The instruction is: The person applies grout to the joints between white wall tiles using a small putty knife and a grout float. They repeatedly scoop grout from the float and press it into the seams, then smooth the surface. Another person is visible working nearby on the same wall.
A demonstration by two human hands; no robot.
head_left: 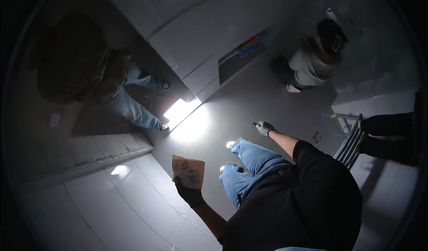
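Note:
My left hand (190, 194), in a dark glove, grips the lower edge of a flat brown sheet (189, 170) with dark smudges on it. It looks like sandpaper or card; I cannot tell which. My right hand (265, 128), in a light grey glove, is stretched out over the floor. Its fingers are closed round a small dark object (256, 124) whose kind I cannot make out. A bright patch of light (192, 121) falls on the tiled floor ahead, at the foot of a wall panel.
A person in blue jeans (133, 106) stands at the left. Another crouches in a pale top (312, 63) at the far right. At the right, a person's dark-trousered legs (385, 137) are beside a metal step ladder (350, 141). The panelled wall has a rectangular opening (232, 68).

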